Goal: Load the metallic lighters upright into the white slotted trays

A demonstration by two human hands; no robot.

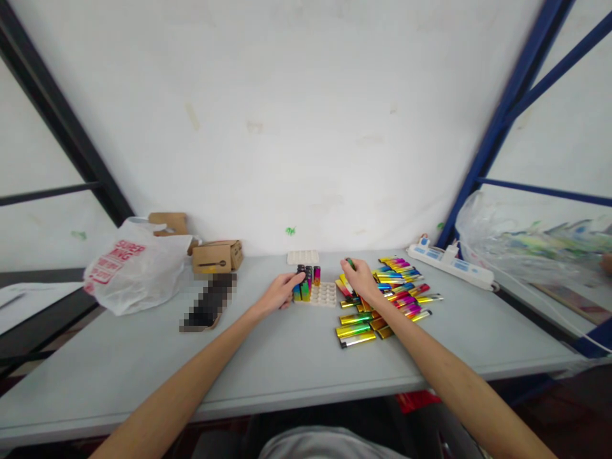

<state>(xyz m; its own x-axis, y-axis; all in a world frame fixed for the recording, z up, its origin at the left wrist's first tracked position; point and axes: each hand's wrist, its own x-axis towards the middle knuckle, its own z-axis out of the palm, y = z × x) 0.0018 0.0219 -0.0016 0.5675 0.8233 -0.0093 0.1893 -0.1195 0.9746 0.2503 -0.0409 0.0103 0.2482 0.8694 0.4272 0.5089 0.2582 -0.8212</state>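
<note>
A white tray (327, 295) with round holes lies in the middle of the grey table (268, 357). Several rainbow-coloured lighters (306, 280) stand upright in its left part. My left hand (280, 293) rests against the tray's left side, fingers curled round the standing lighters. My right hand (359, 277) hovers just right of the tray, pinching one lighter (350, 262) between its fingertips. Under and to the right of that hand lies a pile of shiny loose lighters (387, 296), gold, pink and blue.
A second white tray (303, 257) lies by the wall. At the left are a white plastic bag (134, 268), small cardboard boxes (217, 256) and a dark blurred object (209, 307). A power strip (449, 261) and a clear bag (530, 239) are at the right.
</note>
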